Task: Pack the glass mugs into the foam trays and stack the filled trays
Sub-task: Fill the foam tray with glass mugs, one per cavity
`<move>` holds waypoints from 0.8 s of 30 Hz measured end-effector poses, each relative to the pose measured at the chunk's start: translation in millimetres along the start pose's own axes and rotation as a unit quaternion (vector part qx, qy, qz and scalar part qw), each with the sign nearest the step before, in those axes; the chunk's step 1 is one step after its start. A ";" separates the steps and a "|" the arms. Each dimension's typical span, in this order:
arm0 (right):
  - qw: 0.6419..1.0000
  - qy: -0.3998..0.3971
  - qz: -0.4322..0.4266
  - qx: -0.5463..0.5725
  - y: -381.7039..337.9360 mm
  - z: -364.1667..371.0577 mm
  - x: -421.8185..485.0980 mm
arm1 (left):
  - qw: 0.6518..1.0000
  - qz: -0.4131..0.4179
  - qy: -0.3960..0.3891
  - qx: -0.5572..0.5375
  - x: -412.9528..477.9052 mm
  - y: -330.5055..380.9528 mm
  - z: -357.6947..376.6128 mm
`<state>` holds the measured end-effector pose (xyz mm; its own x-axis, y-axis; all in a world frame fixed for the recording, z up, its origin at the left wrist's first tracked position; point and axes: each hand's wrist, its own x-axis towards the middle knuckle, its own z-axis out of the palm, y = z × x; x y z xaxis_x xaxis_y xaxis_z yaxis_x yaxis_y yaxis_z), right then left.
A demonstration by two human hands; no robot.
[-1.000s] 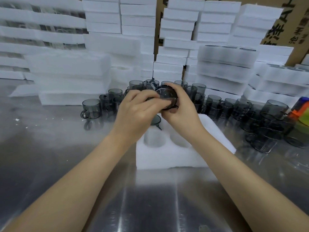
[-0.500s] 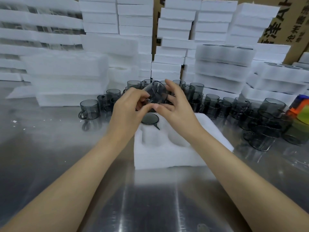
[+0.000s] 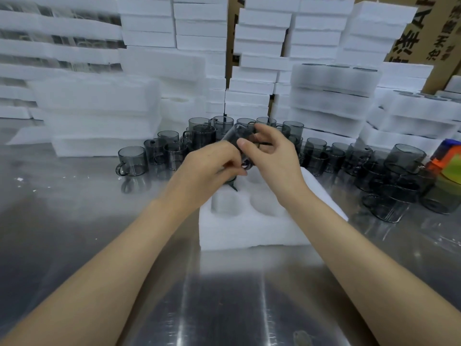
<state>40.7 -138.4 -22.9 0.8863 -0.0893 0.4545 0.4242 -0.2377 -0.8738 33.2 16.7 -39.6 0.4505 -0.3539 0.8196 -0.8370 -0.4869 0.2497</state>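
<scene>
Both my hands hold one smoky grey glass mug (image 3: 237, 134) tilted in the air above a white foam tray (image 3: 249, 231). My left hand (image 3: 207, 168) grips its lower part with curled fingers. My right hand (image 3: 270, 153) pinches its side with thumb and fingers. The tray lies in the middle of the steel table and shows round pockets; a dark mug (image 3: 232, 182) sits in a far-left pocket, mostly hidden under my left hand. Several more grey mugs (image 3: 132, 161) stand in a row behind the tray.
More mugs (image 3: 399, 171) crowd the table at the right, next to an orange and yellow object (image 3: 446, 166). Tall stacks of white foam trays (image 3: 331, 91) fill the back, some with mugs inside. Cardboard boxes (image 3: 424, 28) stand behind them at the upper right.
The mug has been turned between my hands and now lies more tilted, a little further right. My left hand has curled lower around it, and my right fingers have closed on its side.
</scene>
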 end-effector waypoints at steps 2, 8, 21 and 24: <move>1.000 0.024 0.006 0.003 -0.3 -4.3 4.2 | 0.997 -0.041 0.063 -0.025 -1.3 -4.2 -1.9; 0.993 -0.079 0.055 -0.073 6.0 -23.7 10.1 | 0.942 -0.177 0.238 0.159 -12.2 -42.9 -19.4; 0.961 -0.206 -0.039 -0.179 8.2 -50.7 14.4 | 0.786 -0.534 0.093 0.297 -37.4 -80.3 -23.0; 0.952 -0.227 -0.045 -0.200 9.6 -51.0 16.0 | 0.794 -0.520 0.091 0.301 -36.4 -78.6 -21.7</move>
<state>49.6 -191.5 -15.3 0.8768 0.3548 0.3246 0.4787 -0.5813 -0.6579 75.8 85.2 -77.9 0.7029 0.5835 0.4069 0.2826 -0.7539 0.5931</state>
